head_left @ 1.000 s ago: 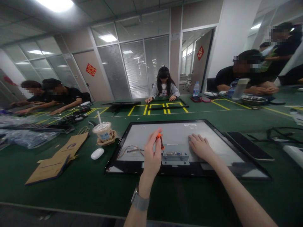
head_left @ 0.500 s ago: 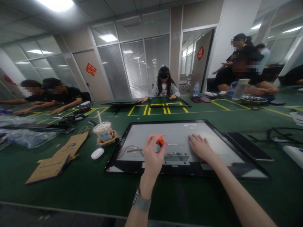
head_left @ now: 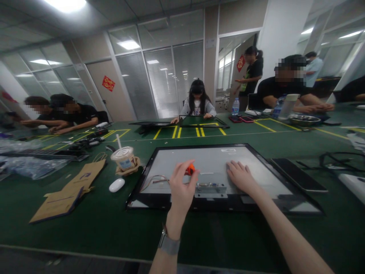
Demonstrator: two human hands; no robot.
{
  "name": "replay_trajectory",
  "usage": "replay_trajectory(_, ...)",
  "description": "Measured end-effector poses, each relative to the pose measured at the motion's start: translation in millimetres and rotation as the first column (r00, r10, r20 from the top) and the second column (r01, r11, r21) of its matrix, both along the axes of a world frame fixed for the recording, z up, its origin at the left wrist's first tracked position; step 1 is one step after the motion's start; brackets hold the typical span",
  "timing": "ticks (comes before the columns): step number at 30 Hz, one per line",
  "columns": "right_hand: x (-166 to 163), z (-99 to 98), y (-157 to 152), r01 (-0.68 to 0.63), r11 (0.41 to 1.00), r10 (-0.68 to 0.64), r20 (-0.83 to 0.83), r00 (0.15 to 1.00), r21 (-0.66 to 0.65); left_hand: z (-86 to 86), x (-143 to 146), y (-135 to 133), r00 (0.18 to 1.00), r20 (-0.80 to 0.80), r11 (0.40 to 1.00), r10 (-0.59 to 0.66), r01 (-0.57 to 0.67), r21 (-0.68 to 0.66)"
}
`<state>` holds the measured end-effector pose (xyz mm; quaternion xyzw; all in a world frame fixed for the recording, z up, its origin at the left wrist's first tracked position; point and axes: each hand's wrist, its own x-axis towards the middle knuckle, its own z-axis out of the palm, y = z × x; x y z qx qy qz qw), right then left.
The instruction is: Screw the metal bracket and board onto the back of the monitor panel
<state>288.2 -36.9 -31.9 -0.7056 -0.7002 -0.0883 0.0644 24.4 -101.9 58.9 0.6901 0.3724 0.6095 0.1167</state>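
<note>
A large display panel (head_left: 205,158) with a grey metal back and a black frame lies flat on the green table before me. Over its middle, my left hand (head_left: 182,186) pinches the orange-and-black handle of a screwdriver (head_left: 190,169) between thumb and fingers; its tip is hidden. Just right of that hand is a metal bracket with connector ports (head_left: 211,189) on the panel's near part. My right hand (head_left: 241,177) rests flat on the panel's back, fingers stretched out. To the left, a thin bundle of wires (head_left: 155,179) curves across the metal.
Left of the panel stand an iced drink cup (head_left: 122,158) in a carton holder, a white mouse-like case (head_left: 116,185) and a brown paper bag (head_left: 68,190). At right lies a dark flat slab (head_left: 298,174). Across the table a person handles a black frame (head_left: 203,126).
My left hand turns slightly with the screwdriver, showing more orange. My right hand stays put. Across the table, the black frame's left side is lifted. A standing person at back right has moved left.
</note>
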Motion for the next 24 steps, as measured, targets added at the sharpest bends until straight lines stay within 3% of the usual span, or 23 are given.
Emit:
replay_trajectory(4, 0.9, -1.0, 0.3, -0.006, 1.000, 0.006, 0.004, 1.000, 0.000, 1.2, 0.9, -1.9, 0.998, -0.013, 0.998, -0.057, 0.057, -0.041)
replay_trajectory(9, 0.8, -1.6, 0.0, -0.002, 1.000, 0.002, 0.026, 1.000, -0.001, -1.2, 2.2, -0.7, 1.000, 0.009, 0.999, 0.006, -0.006, -0.033)
replay_trajectory(15, 0.6, -2.1, 0.4, -0.006, 1.000, 0.006, 0.016, 1.000, 0.010, -3.7, 3.5, 0.3, 0.993, 0.020, 0.990, -0.115, 0.116, -0.086)
replay_trajectory(20, 0.5, -2.9, 0.7, -0.003, 1.000, 0.003, 0.012, 1.000, 0.021, -2.3, 4.6, -0.5, 0.999, 0.001, 0.998, -0.041, 0.041, -0.057)
replay_trajectory(24, 0.8, -3.1, 0.5, -0.007, 1.000, 0.007, 0.003, 1.000, 0.022, -2.2, 5.9, -2.1, 0.991, 0.025, 0.986, -0.132, 0.133, -0.099)
